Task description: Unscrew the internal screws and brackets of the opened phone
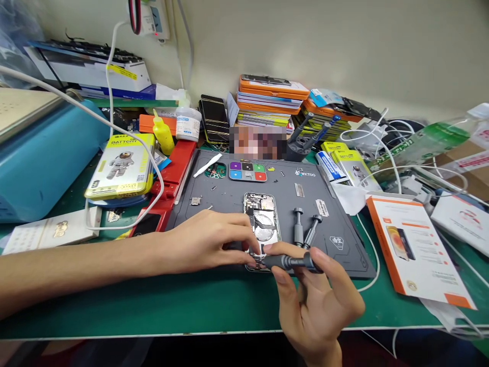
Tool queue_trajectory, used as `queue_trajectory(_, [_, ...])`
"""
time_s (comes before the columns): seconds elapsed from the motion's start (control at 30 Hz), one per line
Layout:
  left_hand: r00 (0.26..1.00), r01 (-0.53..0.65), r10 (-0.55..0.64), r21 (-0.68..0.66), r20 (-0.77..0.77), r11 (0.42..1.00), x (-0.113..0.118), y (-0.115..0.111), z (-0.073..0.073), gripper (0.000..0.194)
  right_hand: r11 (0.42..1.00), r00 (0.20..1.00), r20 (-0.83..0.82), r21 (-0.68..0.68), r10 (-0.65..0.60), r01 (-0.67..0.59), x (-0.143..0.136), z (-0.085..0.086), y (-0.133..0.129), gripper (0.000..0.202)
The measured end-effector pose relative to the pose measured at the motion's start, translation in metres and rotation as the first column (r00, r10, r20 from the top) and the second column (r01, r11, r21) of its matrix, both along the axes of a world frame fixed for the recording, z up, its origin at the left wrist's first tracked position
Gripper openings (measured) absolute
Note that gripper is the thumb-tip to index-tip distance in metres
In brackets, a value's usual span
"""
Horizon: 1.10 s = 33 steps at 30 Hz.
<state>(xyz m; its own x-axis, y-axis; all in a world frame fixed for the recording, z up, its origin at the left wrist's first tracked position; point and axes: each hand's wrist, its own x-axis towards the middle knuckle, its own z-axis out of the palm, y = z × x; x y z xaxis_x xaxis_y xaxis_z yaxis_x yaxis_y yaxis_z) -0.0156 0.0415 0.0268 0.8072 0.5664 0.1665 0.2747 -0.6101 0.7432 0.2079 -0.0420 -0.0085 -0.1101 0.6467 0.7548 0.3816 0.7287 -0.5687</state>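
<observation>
An opened phone housing [263, 227] lies on a dark grey work mat [229, 204], its inner parts showing. My left hand [214, 239] reaches in from the left, thumb and index finger close together at the housing's lower end; whether something small is between them is hidden. In my right hand [319, 290] is a grey screwdriver [288, 262], held by the fingers and thumb, its tip pointing left at the lower end of the housing. Two more grey screwdrivers [298, 229] lie on the mat right of the housing.
A coloured magnetic tray [247, 172], a white spudger [208, 165] and small parts lie on the mat. Battery boxes [120, 165] and a red holder [178, 173] stand left. A white-orange box [420, 252] and a white cable [378, 255] lie right. Stacked orange boxes [271, 92] stand behind.
</observation>
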Motion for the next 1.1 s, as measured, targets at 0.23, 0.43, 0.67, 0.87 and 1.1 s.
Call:
queue_trajectory(0.23, [0.998, 0.030, -0.027, 0.059, -0.053, 0.998, 0.000, -0.003, -0.002, 0.015, 0.993, 0.994, -0.013, 0.052, -0.107, 0.107, -0.001, 0.006, -0.001, 0.075])
queue_trajectory(0.43, [0.993, 0.024, -0.007, 0.148, -0.115, 0.989, 0.000, -0.005, -0.002, 0.019, 0.970, 0.967, -0.094, -0.080, -0.235, 0.228, -0.002, 0.011, 0.003, 0.067])
queue_trajectory(0.67, [0.988, 0.042, 0.006, 0.305, -0.157, 0.951, 0.002, -0.009, -0.003, 0.022, 0.978, 0.984, 0.031, -0.111, -0.173, 0.176, -0.004, 0.003, 0.005, 0.075])
queue_trajectory(0.87, [0.986, 0.034, 0.020, 0.317, -0.166, 0.948, 0.003, -0.009, -0.004, 0.021, 0.973, 0.980, 0.072, -0.129, -0.185, 0.193, -0.002, 0.001, 0.004, 0.075])
queue_trajectory(1.1, [0.989, 0.035, 0.017, 0.339, -0.149, 0.940, 0.004, -0.008, -0.005, 0.020, 0.979, 0.955, 0.217, 0.056, -0.204, 0.196, 0.000, 0.002, 0.005, 0.075])
